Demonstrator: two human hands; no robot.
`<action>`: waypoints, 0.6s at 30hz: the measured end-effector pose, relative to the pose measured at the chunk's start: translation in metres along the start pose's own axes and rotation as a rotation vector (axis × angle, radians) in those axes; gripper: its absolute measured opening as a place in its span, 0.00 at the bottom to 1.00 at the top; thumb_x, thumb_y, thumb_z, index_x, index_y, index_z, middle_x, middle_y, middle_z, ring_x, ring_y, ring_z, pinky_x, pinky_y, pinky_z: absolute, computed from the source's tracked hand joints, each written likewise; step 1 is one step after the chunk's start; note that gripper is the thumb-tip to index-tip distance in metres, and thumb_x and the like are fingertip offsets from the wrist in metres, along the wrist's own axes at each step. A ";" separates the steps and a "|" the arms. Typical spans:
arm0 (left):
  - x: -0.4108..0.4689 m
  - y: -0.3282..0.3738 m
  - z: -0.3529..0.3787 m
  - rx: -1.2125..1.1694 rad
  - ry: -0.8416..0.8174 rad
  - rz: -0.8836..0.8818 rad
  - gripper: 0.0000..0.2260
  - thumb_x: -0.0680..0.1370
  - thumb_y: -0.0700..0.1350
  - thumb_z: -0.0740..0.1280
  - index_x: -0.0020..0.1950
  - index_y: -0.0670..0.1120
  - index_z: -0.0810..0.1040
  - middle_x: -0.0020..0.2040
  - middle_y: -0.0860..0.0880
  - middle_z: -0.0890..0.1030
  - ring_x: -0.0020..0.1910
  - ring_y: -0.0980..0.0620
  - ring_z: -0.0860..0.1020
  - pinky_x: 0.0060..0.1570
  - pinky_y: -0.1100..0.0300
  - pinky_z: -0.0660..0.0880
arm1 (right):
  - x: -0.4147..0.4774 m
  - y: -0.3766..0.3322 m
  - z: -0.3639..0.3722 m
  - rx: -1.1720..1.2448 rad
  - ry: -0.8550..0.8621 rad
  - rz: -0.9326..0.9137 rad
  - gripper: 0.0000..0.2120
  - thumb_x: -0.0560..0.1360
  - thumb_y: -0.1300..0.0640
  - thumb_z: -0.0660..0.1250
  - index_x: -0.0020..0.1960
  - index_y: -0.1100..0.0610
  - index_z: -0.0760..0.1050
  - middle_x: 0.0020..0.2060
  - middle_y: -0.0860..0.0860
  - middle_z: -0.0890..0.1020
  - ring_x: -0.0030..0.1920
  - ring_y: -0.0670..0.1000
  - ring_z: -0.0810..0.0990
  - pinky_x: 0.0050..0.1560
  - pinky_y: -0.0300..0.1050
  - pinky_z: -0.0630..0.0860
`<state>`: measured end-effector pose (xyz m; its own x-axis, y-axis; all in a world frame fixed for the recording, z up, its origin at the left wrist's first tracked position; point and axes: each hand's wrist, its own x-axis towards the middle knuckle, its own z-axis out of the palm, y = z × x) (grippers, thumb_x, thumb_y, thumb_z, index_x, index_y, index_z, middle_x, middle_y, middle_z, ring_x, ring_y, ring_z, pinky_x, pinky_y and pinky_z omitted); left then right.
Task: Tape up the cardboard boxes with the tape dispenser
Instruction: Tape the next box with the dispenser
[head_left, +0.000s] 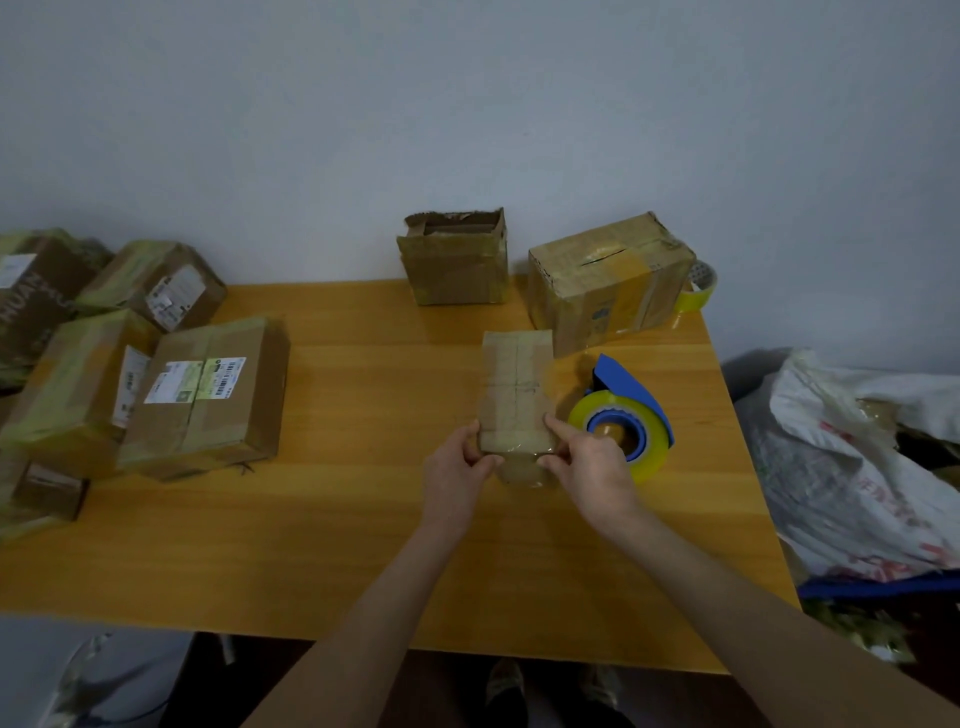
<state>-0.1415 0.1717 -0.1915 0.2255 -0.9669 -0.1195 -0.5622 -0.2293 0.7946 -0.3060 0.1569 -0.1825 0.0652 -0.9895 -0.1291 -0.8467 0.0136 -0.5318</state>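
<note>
Now, box: the small brown cardboard box (514, 395) lies flat on the orange wooden tabletop (337, 519), near end between our hands.
Left hand: our left hand (457, 462) grips the near left corner, fingers curled round it.
Right hand: our right hand (587, 462) pinches the near right corner, forefinger on top, thumb on the clear tape strip (522, 470) below.
Dispenser: the blue tape dispenser (628, 415) rests just right of the box, beyond our right hand.

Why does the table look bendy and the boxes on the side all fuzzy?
Head view: the wide-angle lens bows the table at its edges; the light is dim and flat; the stacked boxes at the left edge smear; the small box in the middle looks sharper.
</note>
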 end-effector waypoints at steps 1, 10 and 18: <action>0.001 0.001 0.000 0.034 -0.001 0.016 0.23 0.72 0.42 0.74 0.66 0.44 0.75 0.36 0.52 0.76 0.36 0.55 0.74 0.36 0.73 0.70 | 0.000 0.000 -0.001 -0.021 -0.001 -0.015 0.29 0.76 0.49 0.69 0.75 0.49 0.65 0.51 0.51 0.83 0.50 0.52 0.81 0.52 0.47 0.79; 0.011 0.004 0.006 0.153 -0.058 0.050 0.25 0.69 0.47 0.77 0.58 0.41 0.69 0.55 0.45 0.79 0.52 0.49 0.79 0.47 0.60 0.77 | 0.013 -0.009 -0.008 -0.222 -0.037 -0.106 0.26 0.73 0.40 0.68 0.63 0.52 0.65 0.49 0.53 0.80 0.48 0.56 0.80 0.39 0.48 0.74; 0.010 0.000 -0.002 0.088 -0.102 0.142 0.23 0.74 0.40 0.72 0.67 0.40 0.69 0.54 0.44 0.83 0.49 0.51 0.81 0.38 0.80 0.70 | 0.009 0.005 -0.014 -0.052 -0.096 -0.143 0.23 0.75 0.49 0.70 0.67 0.51 0.68 0.52 0.53 0.81 0.52 0.55 0.80 0.50 0.48 0.77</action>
<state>-0.1374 0.1624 -0.1915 0.0597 -0.9956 -0.0726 -0.6510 -0.0940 0.7533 -0.3166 0.1465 -0.1743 0.2344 -0.9626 -0.1358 -0.8512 -0.1358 -0.5069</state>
